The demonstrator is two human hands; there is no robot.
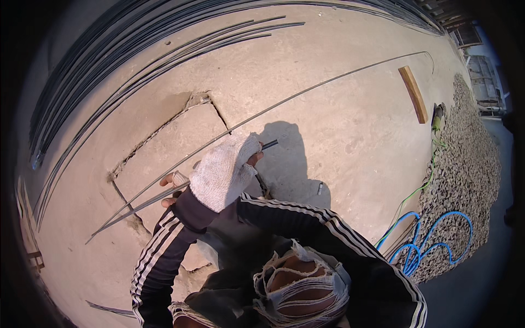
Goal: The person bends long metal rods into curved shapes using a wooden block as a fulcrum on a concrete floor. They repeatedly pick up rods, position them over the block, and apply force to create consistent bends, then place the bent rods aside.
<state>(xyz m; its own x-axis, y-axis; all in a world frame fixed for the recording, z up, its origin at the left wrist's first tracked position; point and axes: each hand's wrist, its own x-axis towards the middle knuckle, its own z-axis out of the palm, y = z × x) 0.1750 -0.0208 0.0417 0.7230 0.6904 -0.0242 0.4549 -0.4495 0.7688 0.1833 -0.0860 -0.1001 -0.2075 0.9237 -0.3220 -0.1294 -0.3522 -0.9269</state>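
Note:
My arms cross. My left hand (224,167), in a white knitted fingerless glove, is closed round a few thin steel rods (145,204). Their dark ends stick out past its fingers on the right. Beneath my left wrist, the fingertips of my right hand (174,179) show on both sides of the same rods, curled about them; the rest of that hand is hidden. A long thin steel rod (322,83) runs from low left past my hands to the upper right, where its tip bends over. It lies close to my right fingers; whether they touch it I cannot tell.
Long steel bars (104,60) lie in a curved bundle at the upper left. A cracked square slab (169,136) is set in the concrete floor. To the right are a wooden block (413,94), a green power tool (437,117), a gravel heap (465,175) and a blue hose (418,254).

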